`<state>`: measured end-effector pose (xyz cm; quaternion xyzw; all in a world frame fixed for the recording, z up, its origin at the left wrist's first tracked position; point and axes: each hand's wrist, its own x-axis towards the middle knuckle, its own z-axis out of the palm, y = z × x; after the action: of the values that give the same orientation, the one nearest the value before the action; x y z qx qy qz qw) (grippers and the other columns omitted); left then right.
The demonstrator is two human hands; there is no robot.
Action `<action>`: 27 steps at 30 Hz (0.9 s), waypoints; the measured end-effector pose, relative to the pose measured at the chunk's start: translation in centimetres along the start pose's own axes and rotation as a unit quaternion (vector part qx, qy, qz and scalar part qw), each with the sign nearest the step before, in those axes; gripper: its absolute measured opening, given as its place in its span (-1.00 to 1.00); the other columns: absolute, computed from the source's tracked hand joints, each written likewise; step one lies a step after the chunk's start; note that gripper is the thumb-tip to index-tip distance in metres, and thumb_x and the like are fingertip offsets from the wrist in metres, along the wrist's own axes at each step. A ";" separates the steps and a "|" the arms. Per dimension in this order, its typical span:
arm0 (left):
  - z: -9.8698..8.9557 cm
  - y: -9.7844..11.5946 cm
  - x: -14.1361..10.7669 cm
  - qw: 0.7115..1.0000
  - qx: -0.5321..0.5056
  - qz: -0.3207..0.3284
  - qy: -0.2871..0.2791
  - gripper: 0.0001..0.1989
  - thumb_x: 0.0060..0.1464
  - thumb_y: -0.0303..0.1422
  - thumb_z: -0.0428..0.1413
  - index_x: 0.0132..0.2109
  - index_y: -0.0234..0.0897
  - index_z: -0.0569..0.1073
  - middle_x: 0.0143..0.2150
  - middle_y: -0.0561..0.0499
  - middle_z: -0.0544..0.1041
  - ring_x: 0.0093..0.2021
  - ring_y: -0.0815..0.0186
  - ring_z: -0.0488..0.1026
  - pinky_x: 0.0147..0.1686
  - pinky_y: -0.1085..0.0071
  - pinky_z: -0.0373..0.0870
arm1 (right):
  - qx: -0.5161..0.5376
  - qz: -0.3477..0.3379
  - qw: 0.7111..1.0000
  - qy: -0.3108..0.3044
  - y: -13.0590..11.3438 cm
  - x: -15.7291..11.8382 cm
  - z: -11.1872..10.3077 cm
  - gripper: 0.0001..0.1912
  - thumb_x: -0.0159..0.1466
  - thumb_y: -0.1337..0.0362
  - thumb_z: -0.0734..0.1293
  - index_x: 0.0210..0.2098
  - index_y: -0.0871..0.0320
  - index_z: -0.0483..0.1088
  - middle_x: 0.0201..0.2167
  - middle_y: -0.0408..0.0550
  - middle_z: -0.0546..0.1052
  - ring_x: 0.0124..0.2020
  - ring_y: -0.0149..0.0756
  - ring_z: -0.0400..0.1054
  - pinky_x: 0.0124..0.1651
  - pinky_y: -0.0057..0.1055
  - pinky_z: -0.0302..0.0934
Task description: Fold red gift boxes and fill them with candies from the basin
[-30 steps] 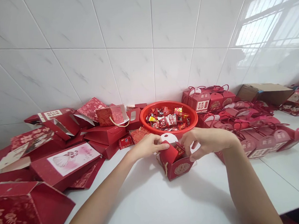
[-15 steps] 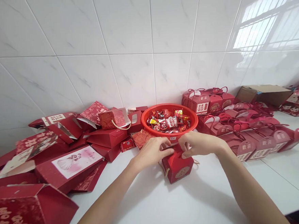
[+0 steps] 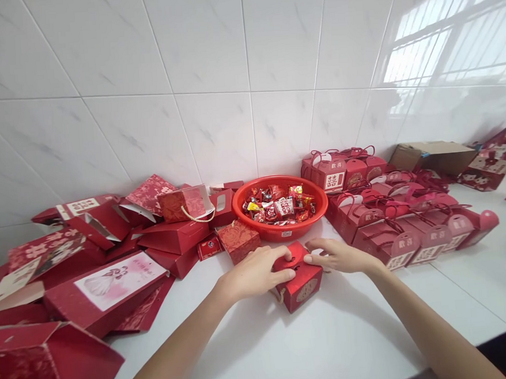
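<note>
A small red gift box (image 3: 302, 290) with a round gold emblem on its front stands on the white tabletop before me. Its top flaps (image 3: 296, 256) are folded over, and a slot shows in them. My left hand (image 3: 259, 271) grips the box's left upper side, thumb on the front flap and fingers behind. On the right, my right hand (image 3: 338, 255) holds the top's right edge between thumb and curled fingers. A twisted cord handle (image 3: 280, 295) hangs at the box's left side. Just behind stands a red basin (image 3: 282, 232) holding wrapped candies (image 3: 283, 207).
Loose red cartons (image 3: 112, 280) are heaped on the left. Rows of closed gift boxes (image 3: 387, 243) with cord handles stand on the right. A brown cardboard box (image 3: 435, 156) is at the back right, near the tiled wall (image 3: 214, 134). A patterned red box (image 3: 238, 241) lies beside the basin.
The top flap, pinched upright between both hands before, now lies flatter. My right hand has shifted to the box's right edge. The view has turned slightly to the right.
</note>
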<state>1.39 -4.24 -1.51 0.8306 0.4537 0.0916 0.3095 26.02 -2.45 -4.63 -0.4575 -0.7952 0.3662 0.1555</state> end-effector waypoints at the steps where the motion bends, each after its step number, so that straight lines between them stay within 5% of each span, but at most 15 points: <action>1: 0.0 -0.1 0.1 1.000 -0.009 -0.002 0.001 -0.67 0.13 -0.12 0.10 -0.01 -0.13 0.49 0.00 -0.04 0.55 0.01 0.05 0.42 -0.10 0.30 0.30 | 0.032 0.010 0.999 -0.003 0.3 0.1 0.3 -0.48 0.28 -0.22 0.24 -0.39 0.15 0.31 -0.48 -0.16 0.40 -0.49 -0.40 0.26 -0.45 -0.46 0.16; 4: 0.1 -0.4 0.4 0.999 -0.025 -0.017 0.013 -0.65 0.06 -0.10 0.17 -0.05 -0.14 0.52 -0.01 -0.06 0.52 0.03 0.04 0.41 -0.06 0.28 0.33 | 0.113 0.025 0.992 0.040 0.6 0.1 0.8 -0.39 0.18 -0.27 0.32 -0.57 0.13 0.12 -0.60 -0.24 0.25 -0.57 -0.47 0.12 -0.53 -0.48 0.01; 7: 0.3 -0.2 0.5 0.998 -0.031 -0.035 0.040 -0.62 0.00 -0.10 0.22 -0.06 -0.15 0.57 -0.04 -0.09 0.49 0.06 0.02 0.39 0.01 0.22 0.34 | 0.206 0.027 0.975 0.082 -0.4 -0.4 0.4 -0.39 0.09 -0.26 0.40 -0.55 0.13 0.15 -0.62 -0.22 0.31 -0.60 -0.48 0.10 -0.56 -0.49 -0.04; 13: 0.4 1.4 -0.3 0.987 -0.147 0.000 0.071 -0.68 0.06 -0.22 0.21 -0.04 -0.21 0.59 0.14 -0.13 0.41 -0.17 0.17 0.50 -0.17 0.24 0.46 | 0.285 -0.050 0.946 0.146 -4.2 -1.8 -0.5 -0.54 0.13 -0.12 0.45 -0.38 0.18 0.38 -0.51 -0.14 0.43 -0.44 -0.37 0.31 -0.28 -0.38 0.25; 15: 0.1 2.1 -0.8 0.963 -0.259 0.051 0.060 -0.64 0.12 -0.23 0.19 0.05 -0.19 0.54 0.21 -0.13 0.38 -0.15 0.21 0.52 -0.14 0.26 0.50 | 0.271 -0.068 0.950 0.137 -5.4 -2.1 -0.1 -0.58 0.16 -0.07 0.44 -0.28 0.18 0.41 -0.41 -0.09 0.49 -0.36 -0.31 0.37 -0.21 -0.34 0.28; 20: -0.5 4.0 -2.6 0.892 -0.425 0.150 0.007 -0.50 0.24 -0.20 0.15 0.28 -0.13 0.32 0.34 -0.16 0.31 0.32 0.05 0.27 0.22 0.15 0.34 | 0.155 -0.099 0.971 0.153 -7.3 -2.3 2.3 -0.58 0.22 0.13 0.40 0.03 0.09 0.33 -0.20 -0.04 0.55 -0.24 -0.22 0.43 -0.16 -0.31 0.30; 27: 0.2 4.4 -4.1 0.904 -0.392 0.168 -0.024 -0.23 0.22 -0.15 0.19 0.45 -0.01 0.03 0.52 -0.09 -0.04 0.48 -0.02 -0.07 0.40 0.03 0.06 | 0.036 -0.024 0.971 0.233 -6.6 -1.7 5.3 -0.68 0.17 0.46 0.21 -0.09 0.11 0.31 -0.32 -0.07 0.57 -0.34 -0.20 0.45 -0.31 -0.34 0.24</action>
<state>2.24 -9.41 1.50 0.7080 0.2274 0.2931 0.6009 19.80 -8.28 -3.36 -0.5055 -0.7341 0.2736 0.3615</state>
